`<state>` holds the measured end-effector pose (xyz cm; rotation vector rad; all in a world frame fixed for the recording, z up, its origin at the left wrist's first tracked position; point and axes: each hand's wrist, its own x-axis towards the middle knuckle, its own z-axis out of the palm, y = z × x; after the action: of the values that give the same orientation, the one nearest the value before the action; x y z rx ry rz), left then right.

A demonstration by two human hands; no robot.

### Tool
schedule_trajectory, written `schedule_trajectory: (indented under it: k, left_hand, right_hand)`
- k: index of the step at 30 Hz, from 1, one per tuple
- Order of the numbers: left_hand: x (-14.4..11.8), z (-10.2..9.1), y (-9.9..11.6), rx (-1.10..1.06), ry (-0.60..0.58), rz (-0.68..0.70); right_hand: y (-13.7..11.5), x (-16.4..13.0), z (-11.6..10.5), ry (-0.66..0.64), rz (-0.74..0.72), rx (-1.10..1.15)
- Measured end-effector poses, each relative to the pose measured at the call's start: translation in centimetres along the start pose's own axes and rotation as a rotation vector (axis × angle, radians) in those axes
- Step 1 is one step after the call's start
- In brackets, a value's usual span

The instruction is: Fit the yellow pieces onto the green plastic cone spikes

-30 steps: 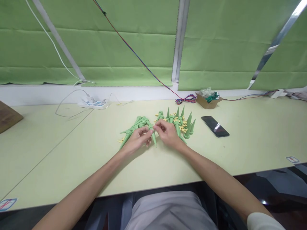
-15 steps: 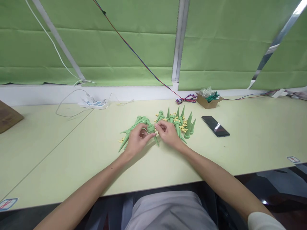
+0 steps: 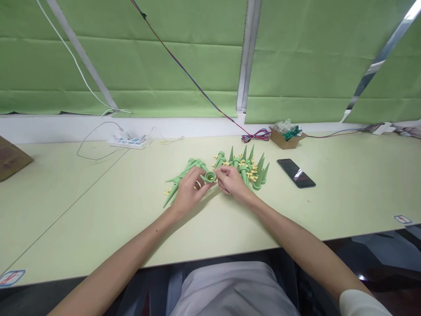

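Head view: left hand (image 3: 189, 189) gripped a green spike (image 3: 209, 177), open round end facing the camera. Right hand (image 3: 233, 182) pinched at its rim; whether it held a yellow part, can't tell. Spike sat just above the tabletop (image 3: 98, 206), between the laid-flat spike pile (image 3: 179, 177) and the upright spike cluster (image 3: 248, 166). Phone (image 3: 296, 173) lay right of the cluster.

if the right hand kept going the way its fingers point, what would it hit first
The right hand points left, so it would likely first meet the green spike held by the left hand; its fingertips look nearly on it, though depth is unclear.
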<state>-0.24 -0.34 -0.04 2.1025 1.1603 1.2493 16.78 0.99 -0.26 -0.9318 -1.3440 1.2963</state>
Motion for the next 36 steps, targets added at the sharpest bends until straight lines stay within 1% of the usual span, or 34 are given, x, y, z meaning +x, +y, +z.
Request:
schedule_trajectory:
  k: [7, 10, 13, 16, 18, 21, 25, 28, 31, 34, 36]
  left_hand:
    - [0.0, 0.2, 0.5, -0.073, -0.045, -0.076]
    - [0.1, 0.1, 0.6, -0.173, -0.079, -0.164]
    - [0.5, 0.1, 0.4, -0.371, -0.184, -0.329]
    - [0.7, 0.1, 0.2, -0.569, -0.314, -0.469]
    - [0.7, 0.2, 0.0, -0.68, -0.369, -0.509]
    - [0.5, 0.3, -0.2, -0.768, -0.368, -0.532]
    - [0.4, 0.2, -0.6, -0.739, -0.354, -0.483]
    - [0.3, -0.1, -0.4, -0.629, -0.36, -0.406]
    - [0.2, -0.4, 0.1, -0.38, -0.323, -0.29]
    - [0.0, -0.6, 0.3, -0.068, -0.186, -0.11]
    - [0.0, -0.5, 0.0, 0.083, -0.123, 0.038]
  right_hand:
    - [1.0, 0.9, -0.7, 0.119, -0.167, 0.008]
    - [1.2, 1.1, -1.0, 0.148, -0.251, -0.052]
    - [1.0, 0.8, -1.0, 0.122, -0.298, -0.138]
    - [0.8, 0.3, -0.7, 0.049, -0.344, -0.219]
    - [0.7, 0.1, -0.6, 0.019, -0.358, -0.258]
    - [0.7, -0.1, -0.6, -0.001, -0.354, -0.285]
    - [0.8, 0.0, -0.7, -0.022, -0.353, -0.303]
    - [0.8, 0.1, -0.7, -0.031, -0.36, -0.314]
    - [0.7, 0.0, -0.7, -0.023, -0.364, -0.34]
    - [0.6, 0.1, -0.7, -0.024, -0.347, -0.355]
    - [0.6, 0.3, -0.7, -0.031, -0.31, -0.351]
